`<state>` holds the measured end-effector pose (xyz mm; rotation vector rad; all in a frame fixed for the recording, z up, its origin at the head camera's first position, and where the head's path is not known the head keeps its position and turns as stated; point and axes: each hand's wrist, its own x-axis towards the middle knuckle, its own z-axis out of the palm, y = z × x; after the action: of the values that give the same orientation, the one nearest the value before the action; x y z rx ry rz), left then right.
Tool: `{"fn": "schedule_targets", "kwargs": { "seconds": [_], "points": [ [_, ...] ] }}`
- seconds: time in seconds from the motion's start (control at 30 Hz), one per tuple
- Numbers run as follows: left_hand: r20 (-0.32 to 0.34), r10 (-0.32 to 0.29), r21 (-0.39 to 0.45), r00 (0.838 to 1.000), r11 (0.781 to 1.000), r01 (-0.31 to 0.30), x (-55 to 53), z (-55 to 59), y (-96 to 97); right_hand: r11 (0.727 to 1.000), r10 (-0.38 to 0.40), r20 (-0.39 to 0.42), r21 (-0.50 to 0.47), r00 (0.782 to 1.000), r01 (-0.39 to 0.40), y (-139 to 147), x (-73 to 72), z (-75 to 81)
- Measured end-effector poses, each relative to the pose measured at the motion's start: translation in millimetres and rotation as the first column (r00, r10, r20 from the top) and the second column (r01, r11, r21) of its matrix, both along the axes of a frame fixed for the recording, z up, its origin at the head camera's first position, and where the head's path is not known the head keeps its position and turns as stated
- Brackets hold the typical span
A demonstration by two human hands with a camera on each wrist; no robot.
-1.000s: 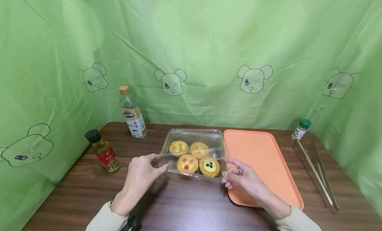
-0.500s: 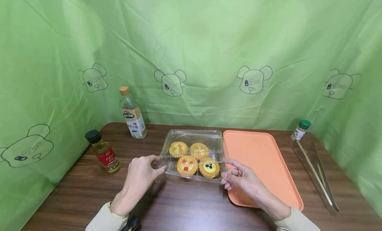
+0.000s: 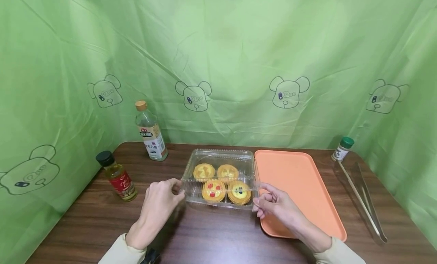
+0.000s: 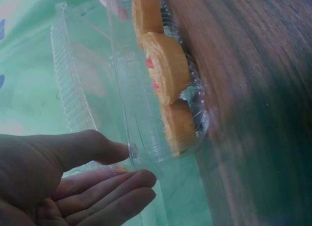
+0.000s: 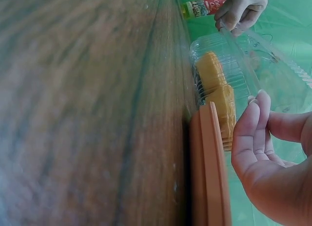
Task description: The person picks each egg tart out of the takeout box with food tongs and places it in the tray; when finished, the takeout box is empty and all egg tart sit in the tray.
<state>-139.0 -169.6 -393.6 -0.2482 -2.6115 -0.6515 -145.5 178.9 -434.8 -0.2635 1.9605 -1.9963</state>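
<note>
A clear plastic clamshell box (image 3: pixel 219 154) sits mid-table with several tarts in it. One tart (image 3: pixel 213 190) has red pieces on top, another (image 3: pixel 239 192) dark blue dots, and plainer yellow ones (image 3: pixel 204 172) lie behind. My left hand (image 3: pixel 158 203) pinches the front left corner of its lid (image 4: pixel 119 80), thumb on the rim and fingers below. At the front right corner my right hand (image 3: pixel 278 205) pinches the lid's edge between fingertips and thumb. In the right wrist view, the lid's rim stretches between both hands, over the tarts.
An orange tray (image 3: pixel 290 180) lies right beside the box. Metal tongs (image 3: pixel 365 203) and a green-capped shaker (image 3: pixel 342 149) are at the far right. A red-labelled oil bottle (image 3: pixel 117 176) and a tall white-labelled bottle (image 3: pixel 151 133) stand left. Green cloth (image 3: pixel 239 47) surrounds the table.
My left fingers and thumb have shifted slightly left at the lid's corner. The lid's front edge now lies more level across the box. The right hand has hardly moved.
</note>
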Motion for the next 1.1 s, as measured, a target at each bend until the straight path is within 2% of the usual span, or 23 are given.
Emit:
{"fn": "schedule_targets", "kwargs": {
  "seconds": [0.2,0.53,0.67,0.77,0.83,0.97,1.1],
  "points": [
    [-0.001,0.003,-0.01,1.0,1.0,-0.003,1.0,-0.2,0.1,1.0,-0.002,0.001,-0.008,1.0,0.002,0,0.1,-0.6],
    [-0.108,-0.02,-0.029,0.994,0.999,0.017,4.0,6.0,0.3,0.998,-0.032,-0.07,0.055,0.997,0.036,0,0.1,1.1],
    [-0.162,-0.023,-0.009,0.987,1.0,0.022,2.3,10.1,-0.1,0.99,-0.091,-0.081,0.097,0.993,0.098,-2,-0.1,2.9],
    [-0.204,-0.029,0.001,0.978,1.0,0.03,-0.7,13.6,-0.1,0.976,-0.157,-0.101,0.136,0.982,0.17,-3,-0.5,4.8],
    [-0.235,-0.026,0.013,0.972,0.999,0.03,-2.7,16.3,-0.8,0.969,-0.169,-0.136,0.157,0.976,0.19,-2,-0.6,5.7],
    [-0.313,-0.016,0.04,0.95,0.999,0.031,-8.4,22.7,-3.3,0.969,-0.126,-0.191,0.187,0.973,0.162,-1,-1.1,6.6],
    [-0.371,-0.037,0.047,0.928,0.997,0.058,-17.1,32.3,-4.8,0.972,-0.087,-0.2,0.198,0.976,0.127,0,-0.9,6.0]
  ]
}}
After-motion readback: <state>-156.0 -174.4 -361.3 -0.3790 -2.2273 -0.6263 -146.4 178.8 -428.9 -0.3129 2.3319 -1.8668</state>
